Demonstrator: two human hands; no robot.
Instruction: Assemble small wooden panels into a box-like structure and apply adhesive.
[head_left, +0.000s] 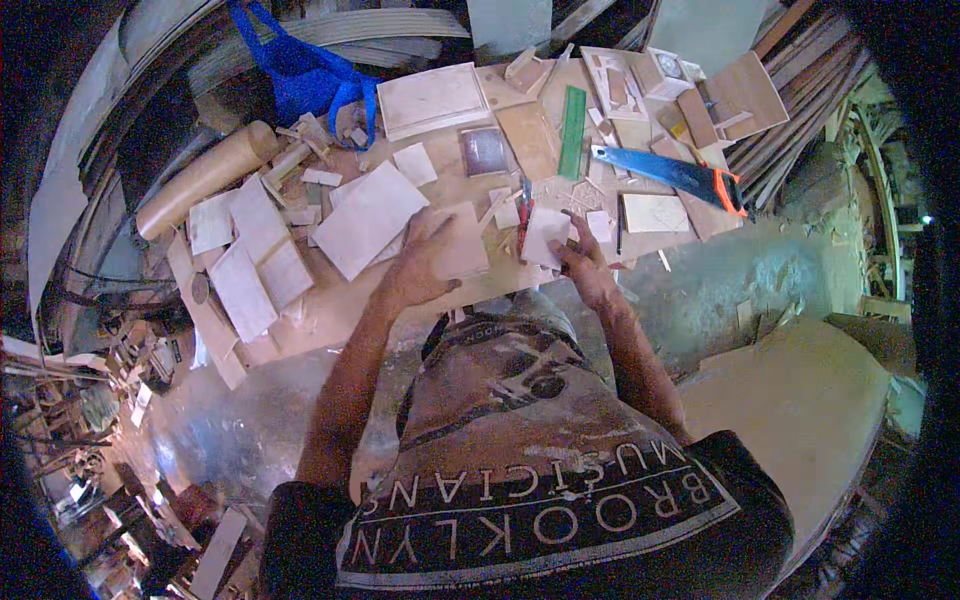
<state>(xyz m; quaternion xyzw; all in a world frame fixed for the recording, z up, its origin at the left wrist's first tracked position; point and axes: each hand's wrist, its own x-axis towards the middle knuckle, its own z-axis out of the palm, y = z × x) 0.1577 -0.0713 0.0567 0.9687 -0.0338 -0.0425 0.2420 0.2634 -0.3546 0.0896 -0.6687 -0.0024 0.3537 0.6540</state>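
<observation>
My left hand [418,262] has its fingers spread, thumb apart, at the left edge of a pale tan board [462,242] on the workbench. Whether it presses on that board is hard to tell. Toward the bench's front edge, my right hand [586,264] grips the right side of a small white rectangular board [545,236], fingertips on its upper face. Red-handled pliers [525,212] lie just left of that piece. A larger white board [371,219] rests beyond my left hand, and a dark thin stick [619,224] lies right of my right hand.
A handsaw [668,174] with an orange-black handle lies at the right, near a green strip [573,132]. Stacked white boards [241,284], a brown cardboard tube [208,180] and a blue bag [305,77] are at the left. Wood scraps cover the bench [330,318].
</observation>
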